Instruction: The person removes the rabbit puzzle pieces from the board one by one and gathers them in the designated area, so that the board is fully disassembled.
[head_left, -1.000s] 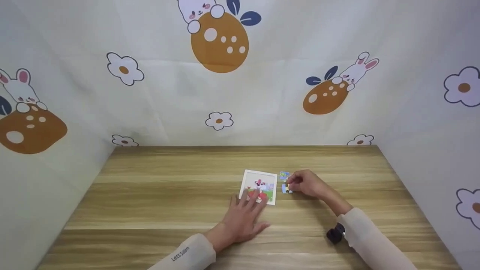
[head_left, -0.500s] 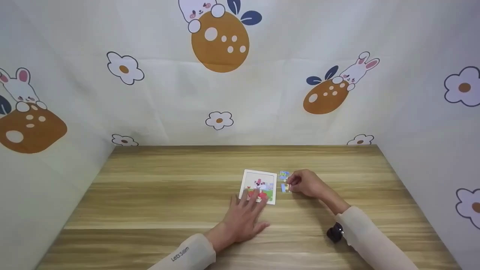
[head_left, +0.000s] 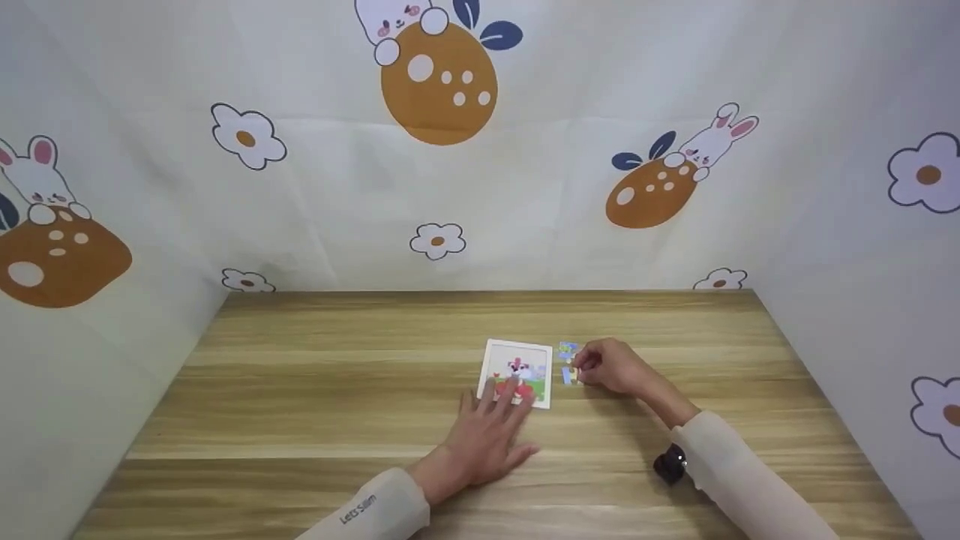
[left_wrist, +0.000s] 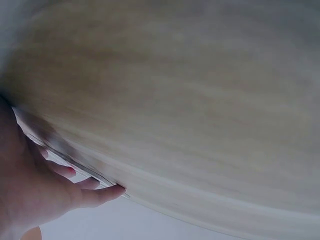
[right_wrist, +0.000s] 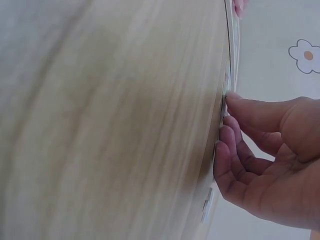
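Observation:
A white-framed jigsaw puzzle (head_left: 529, 351) with a cartoon animal picture lies flat on the table; its upper part shows a pale, bare area. My left hand (head_left: 491, 435) rests on its lower part with fingers spread. Just right of the frame, my right hand (head_left: 611, 366) pinches a small blue-and-yellow puzzle piece (head_left: 568, 375) low at the tabletop, partly hidden by the fingers. Seen from the right wrist, the thumb and curled fingers come down at the table surface. Another blue-and-green puzzle piece (head_left: 568, 349) lies just beyond that hand's fingertips.
The wood-grain table (head_left: 315, 397) stretches out on both sides of the hands. Patterned cloth (head_left: 322, 195) with rabbits and flowers encloses it at the back and sides. A black device (head_left: 670, 465) sits under the right wrist. A flat piece (right_wrist: 206, 207) shows behind the right fingers.
The pinched piece has shifted very slightly left, and less of it shows beside the right fingers. My left hand has stayed in place on the puzzle.

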